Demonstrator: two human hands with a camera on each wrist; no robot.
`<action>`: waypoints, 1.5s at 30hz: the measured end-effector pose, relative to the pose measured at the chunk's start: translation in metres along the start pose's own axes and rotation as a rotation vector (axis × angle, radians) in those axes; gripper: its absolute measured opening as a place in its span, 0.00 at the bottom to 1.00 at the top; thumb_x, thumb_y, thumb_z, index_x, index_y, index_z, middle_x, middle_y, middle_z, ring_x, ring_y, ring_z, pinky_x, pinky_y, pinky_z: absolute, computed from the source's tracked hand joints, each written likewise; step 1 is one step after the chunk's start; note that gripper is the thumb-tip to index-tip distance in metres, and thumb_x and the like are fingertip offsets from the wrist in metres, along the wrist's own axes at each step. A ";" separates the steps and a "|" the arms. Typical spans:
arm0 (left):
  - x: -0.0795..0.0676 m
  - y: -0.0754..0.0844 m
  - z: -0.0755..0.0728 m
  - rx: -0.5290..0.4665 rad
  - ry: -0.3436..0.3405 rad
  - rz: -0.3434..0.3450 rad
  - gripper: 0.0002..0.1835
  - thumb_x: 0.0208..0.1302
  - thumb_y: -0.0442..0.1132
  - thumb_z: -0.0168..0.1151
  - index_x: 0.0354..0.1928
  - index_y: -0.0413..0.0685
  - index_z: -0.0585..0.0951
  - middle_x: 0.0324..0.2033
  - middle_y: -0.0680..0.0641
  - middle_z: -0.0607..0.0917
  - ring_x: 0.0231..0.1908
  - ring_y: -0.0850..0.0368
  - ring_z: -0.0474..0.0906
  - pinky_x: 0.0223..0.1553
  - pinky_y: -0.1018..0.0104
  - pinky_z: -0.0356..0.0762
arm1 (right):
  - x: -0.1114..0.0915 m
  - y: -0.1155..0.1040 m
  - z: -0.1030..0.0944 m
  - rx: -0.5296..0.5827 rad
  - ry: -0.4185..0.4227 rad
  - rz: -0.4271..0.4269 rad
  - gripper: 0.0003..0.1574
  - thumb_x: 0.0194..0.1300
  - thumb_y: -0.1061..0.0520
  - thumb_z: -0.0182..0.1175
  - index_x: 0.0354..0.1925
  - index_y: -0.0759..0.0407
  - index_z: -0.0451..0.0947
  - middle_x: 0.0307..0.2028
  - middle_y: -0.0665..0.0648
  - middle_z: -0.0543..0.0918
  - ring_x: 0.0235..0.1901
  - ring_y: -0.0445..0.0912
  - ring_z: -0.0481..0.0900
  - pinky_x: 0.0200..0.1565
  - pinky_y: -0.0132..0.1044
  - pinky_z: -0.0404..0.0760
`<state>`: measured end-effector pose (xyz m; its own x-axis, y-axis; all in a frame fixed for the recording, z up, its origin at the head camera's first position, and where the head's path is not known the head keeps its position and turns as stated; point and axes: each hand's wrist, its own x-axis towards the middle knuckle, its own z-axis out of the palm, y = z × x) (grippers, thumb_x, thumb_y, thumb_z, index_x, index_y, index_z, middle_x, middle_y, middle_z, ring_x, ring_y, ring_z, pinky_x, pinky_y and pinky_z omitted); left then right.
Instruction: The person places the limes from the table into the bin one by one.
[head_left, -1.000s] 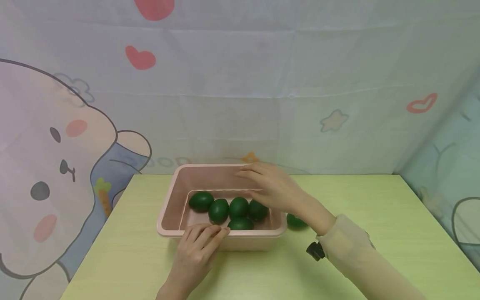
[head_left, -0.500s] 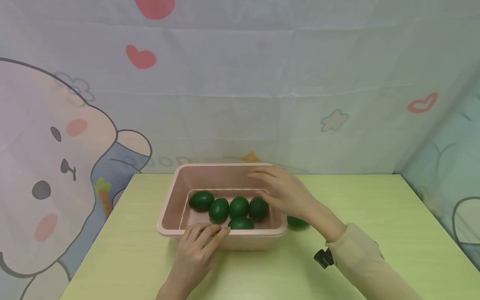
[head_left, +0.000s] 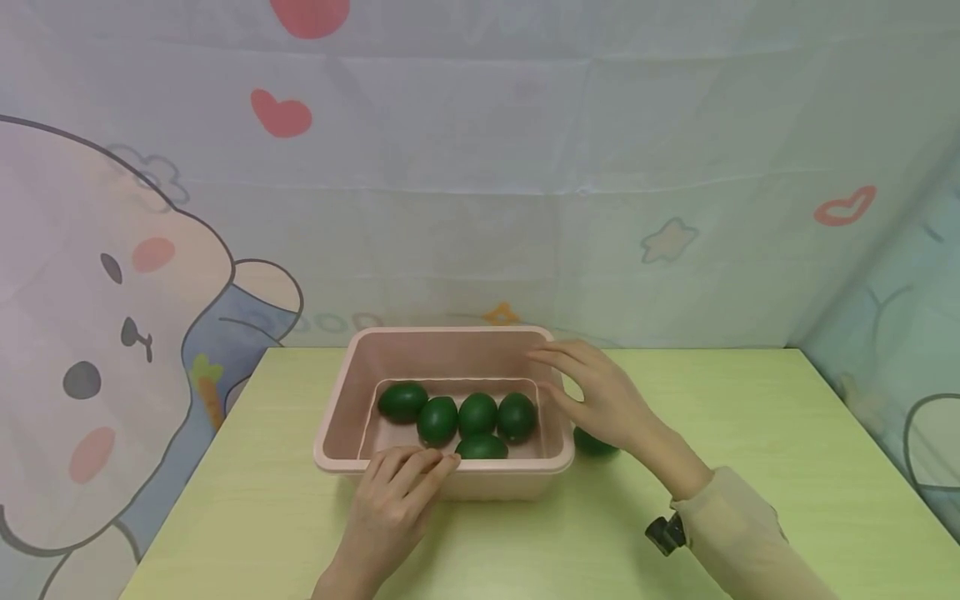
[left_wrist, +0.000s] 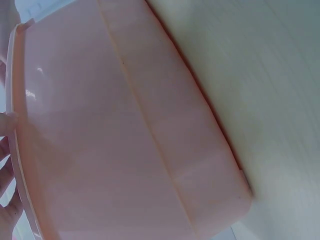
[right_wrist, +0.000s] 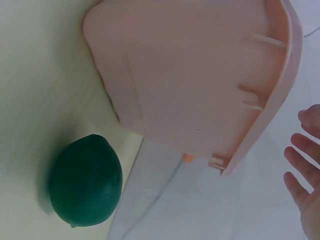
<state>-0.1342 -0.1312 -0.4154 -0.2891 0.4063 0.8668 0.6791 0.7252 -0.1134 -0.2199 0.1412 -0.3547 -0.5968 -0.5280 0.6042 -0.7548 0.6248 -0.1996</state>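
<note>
A pink plastic bin [head_left: 453,485] stands on the table with several dark green, avocado-like fruits [head_left: 478,415] lying in it. My left hand [head_left: 397,500] holds the bin's near rim, and its fingertips reach over the edge. In the left wrist view, the thumb [left_wrist: 7,123] lies against the rim [left_wrist: 17,150]. My right hand [head_left: 603,396] hovers at the bin's right rim with fingers spread and nothing in them. Below it, one more green fruit [head_left: 594,442] rests on the table just right of the bin, partly hidden in the head view but plain [right_wrist: 86,181] from the right wrist.
The pale yellow-green table [head_left: 750,467] extends to both sides of the bin. Behind it hangs a cloth backdrop [head_left: 480,208] printed with hearts and a cartoon animal. A small black device [head_left: 666,533] sits at the right sleeve.
My right hand has drawn back rightward from over the bin to its right rim, uncovering the rightmost fruit inside. The left hand and the bin have stayed in place.
</note>
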 end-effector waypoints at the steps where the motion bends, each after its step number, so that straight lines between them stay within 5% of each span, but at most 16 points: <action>1: 0.000 0.000 0.000 0.000 0.002 0.001 0.16 0.69 0.40 0.45 0.39 0.48 0.84 0.31 0.51 0.82 0.35 0.53 0.75 0.39 0.63 0.72 | -0.002 0.001 0.000 0.001 0.011 0.003 0.26 0.57 0.59 0.60 0.56 0.51 0.72 0.54 0.52 0.76 0.57 0.48 0.71 0.58 0.42 0.71; 13: 0.001 0.000 -0.001 0.010 0.006 -0.001 0.16 0.69 0.39 0.44 0.38 0.48 0.84 0.31 0.51 0.83 0.34 0.53 0.75 0.38 0.63 0.72 | -0.026 0.016 0.004 0.057 0.122 0.070 0.23 0.56 0.61 0.60 0.53 0.53 0.75 0.53 0.52 0.77 0.55 0.45 0.72 0.55 0.36 0.72; 20: -0.001 0.001 -0.001 0.009 -0.002 -0.004 0.16 0.69 0.40 0.44 0.38 0.48 0.84 0.31 0.51 0.83 0.35 0.53 0.75 0.38 0.63 0.72 | -0.041 0.028 0.007 0.106 0.189 0.076 0.24 0.54 0.64 0.62 0.51 0.55 0.76 0.52 0.55 0.77 0.55 0.47 0.72 0.59 0.22 0.65; 28: 0.000 0.000 -0.002 -0.002 0.003 -0.008 0.16 0.69 0.40 0.44 0.38 0.48 0.84 0.31 0.51 0.83 0.34 0.53 0.75 0.38 0.63 0.72 | -0.057 0.037 0.012 0.137 0.163 0.122 0.26 0.54 0.64 0.62 0.53 0.54 0.75 0.53 0.56 0.77 0.55 0.46 0.71 0.60 0.19 0.62; 34: 0.000 0.001 -0.002 0.006 0.002 -0.005 0.16 0.69 0.40 0.44 0.38 0.48 0.84 0.31 0.51 0.82 0.34 0.53 0.75 0.38 0.63 0.72 | -0.069 0.044 0.019 0.147 0.104 0.183 0.26 0.55 0.61 0.62 0.54 0.52 0.74 0.54 0.55 0.76 0.56 0.45 0.70 0.60 0.22 0.64; 45: 0.003 0.001 -0.002 0.012 0.017 0.006 0.16 0.69 0.39 0.45 0.37 0.48 0.84 0.30 0.51 0.82 0.34 0.53 0.75 0.37 0.64 0.72 | -0.086 0.056 0.030 0.135 0.005 0.198 0.31 0.53 0.57 0.65 0.57 0.50 0.71 0.57 0.52 0.73 0.58 0.47 0.68 0.55 0.48 0.71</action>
<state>-0.1332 -0.1302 -0.4120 -0.2730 0.4014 0.8743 0.6728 0.7293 -0.1248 -0.2187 0.2044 -0.4406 -0.7357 -0.3995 0.5470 -0.6528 0.6334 -0.4155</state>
